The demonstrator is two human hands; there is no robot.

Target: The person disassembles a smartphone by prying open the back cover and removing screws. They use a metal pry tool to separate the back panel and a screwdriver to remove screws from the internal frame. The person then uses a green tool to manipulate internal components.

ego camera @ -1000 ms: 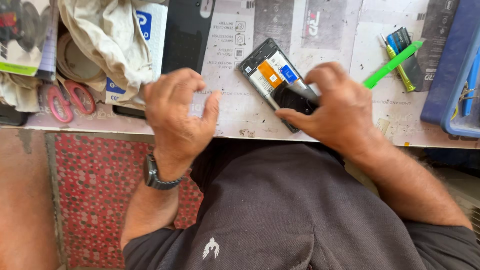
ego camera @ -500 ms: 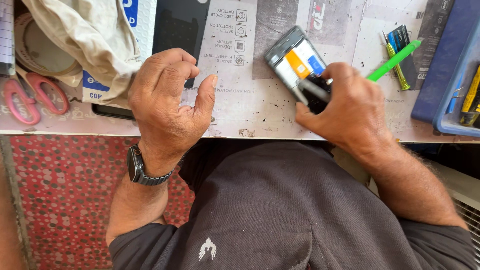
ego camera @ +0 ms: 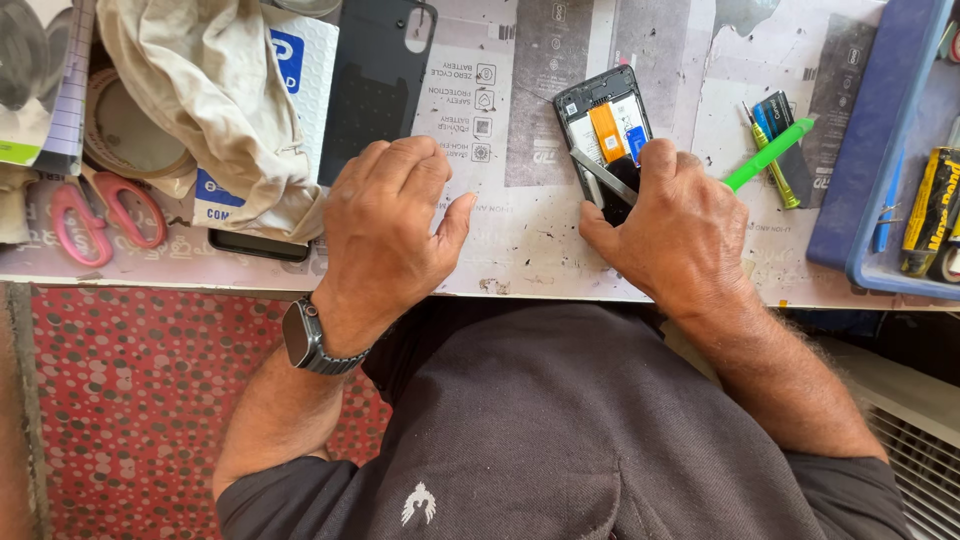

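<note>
An opened phone (ego camera: 603,125) with its back removed lies on the paper-covered table (ego camera: 520,230), showing orange and blue parts inside. My right hand (ego camera: 685,225) grips the phone's lower end, thumb on its left side and forefinger on its right. Metal tweezers (ego camera: 597,172) lie slanted across the phone just above my thumb. My left hand (ego camera: 385,225) rests on the table to the left, palm down, fingers curled under, with nothing visible in it. A watch (ego camera: 305,338) is on that wrist.
A black phone back cover (ego camera: 375,75) lies at the top centre. A beige cloth (ego camera: 205,95), a tape roll (ego camera: 130,140) and pink scissors (ego camera: 90,215) sit at the left. A green pen (ego camera: 765,155) and a blue tray (ego camera: 875,140) with batteries (ego camera: 930,210) are at the right.
My right hand has turned the phone from a slant to nearly upright on the table, tweezers now lying across it. My left hand has stayed curled in place.
</note>
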